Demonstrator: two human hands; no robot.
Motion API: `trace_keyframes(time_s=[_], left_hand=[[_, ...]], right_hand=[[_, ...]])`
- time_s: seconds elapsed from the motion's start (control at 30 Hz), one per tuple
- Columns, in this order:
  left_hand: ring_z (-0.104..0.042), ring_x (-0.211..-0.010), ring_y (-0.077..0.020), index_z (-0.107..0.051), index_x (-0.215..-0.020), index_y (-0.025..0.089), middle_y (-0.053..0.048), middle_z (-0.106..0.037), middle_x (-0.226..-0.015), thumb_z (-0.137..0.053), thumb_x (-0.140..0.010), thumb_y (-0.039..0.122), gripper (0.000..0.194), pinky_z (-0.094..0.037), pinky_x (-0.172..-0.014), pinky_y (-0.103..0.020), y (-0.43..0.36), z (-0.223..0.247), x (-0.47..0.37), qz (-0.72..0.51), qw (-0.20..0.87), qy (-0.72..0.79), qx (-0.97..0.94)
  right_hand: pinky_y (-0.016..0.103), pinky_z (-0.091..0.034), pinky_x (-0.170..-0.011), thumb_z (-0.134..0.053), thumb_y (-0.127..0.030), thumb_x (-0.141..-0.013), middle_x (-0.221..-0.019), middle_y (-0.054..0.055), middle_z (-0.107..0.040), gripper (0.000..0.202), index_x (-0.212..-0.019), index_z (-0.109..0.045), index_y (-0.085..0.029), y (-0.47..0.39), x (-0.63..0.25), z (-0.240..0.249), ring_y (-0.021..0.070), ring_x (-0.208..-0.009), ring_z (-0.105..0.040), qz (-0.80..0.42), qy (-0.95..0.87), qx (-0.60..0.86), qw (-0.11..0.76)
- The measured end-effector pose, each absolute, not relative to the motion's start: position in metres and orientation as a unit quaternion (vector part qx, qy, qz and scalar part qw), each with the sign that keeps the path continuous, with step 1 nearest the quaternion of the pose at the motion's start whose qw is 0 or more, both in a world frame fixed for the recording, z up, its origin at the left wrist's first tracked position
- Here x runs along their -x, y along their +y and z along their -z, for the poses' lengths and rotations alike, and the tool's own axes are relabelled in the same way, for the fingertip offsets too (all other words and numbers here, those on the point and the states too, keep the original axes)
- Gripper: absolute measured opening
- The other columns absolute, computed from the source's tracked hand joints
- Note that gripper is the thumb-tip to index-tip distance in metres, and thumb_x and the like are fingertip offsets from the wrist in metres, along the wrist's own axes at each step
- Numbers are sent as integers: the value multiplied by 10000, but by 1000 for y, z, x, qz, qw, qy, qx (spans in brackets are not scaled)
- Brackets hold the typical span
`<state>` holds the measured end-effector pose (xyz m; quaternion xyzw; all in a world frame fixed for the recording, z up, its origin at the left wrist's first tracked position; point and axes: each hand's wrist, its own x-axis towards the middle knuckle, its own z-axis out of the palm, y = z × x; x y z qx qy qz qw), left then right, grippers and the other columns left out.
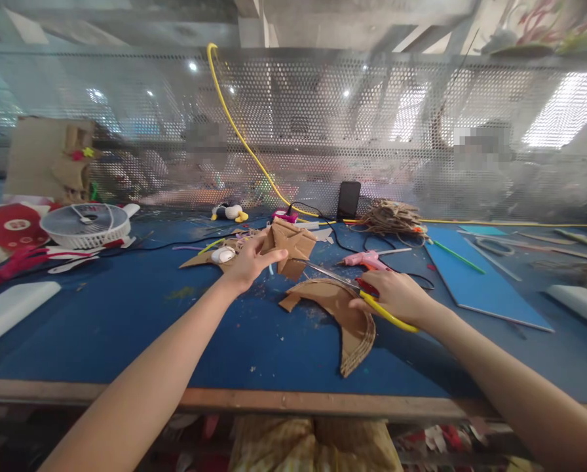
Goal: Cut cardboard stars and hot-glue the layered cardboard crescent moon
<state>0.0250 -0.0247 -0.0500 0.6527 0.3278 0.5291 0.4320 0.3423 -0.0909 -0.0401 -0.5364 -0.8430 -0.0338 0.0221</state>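
Observation:
My left hand pinches a small piece of brown cardboard marked with a star shape, held up over the middle of the blue table. In my right hand is a pair of scissors with yellow and red handles; the blades point left, their tips at the lower right edge of the cardboard piece. Whether the blades touch it cannot be made out. Below the scissors, a curved crescent of layered cardboard lies on the table.
A pink glue gun, a twine bundle and an upright phone stand or lie behind my right hand. Blue board at right; white basket at left. A perforated metal screen rises behind.

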Motion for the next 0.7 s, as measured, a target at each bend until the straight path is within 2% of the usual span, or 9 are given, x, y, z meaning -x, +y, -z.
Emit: trace_keyframes(time_s=[0.27,0.5,0.7], left_hand=[[-633,-1122,-291,-698,-1092,198,-76,-712,-1168,-801,-748,326,381,-494,-981,-411,-32,45,-30,-531,399,316,-677],[-517,-1288,-304,-766,-953,230,-94,-587,-1352,-797,-755,322,221,-408,-1107,-421,-33,49,-32,-543,279,323,-723],[-483,-1177,-316,-764,-781,238,-90,-610,-1234,-856,-666,260,149,-334,-1145,-481,-41,45,-40,-576,173,346,-720]], right_hand=[[303,-390,-580,-415,-773,-919,-841,73,-693,615,-784,-636,-214,-91,-344,39,227,-721,-650,22,-847,532,20],[315,-412,-584,-368,-802,-911,-874,101,-713,665,-801,-656,-213,-93,-343,35,263,-761,-688,47,-830,555,-8],[331,-431,-594,-351,-802,-912,-856,130,-723,696,-832,-698,-204,-93,-344,35,300,-775,-713,79,-815,575,-12]])
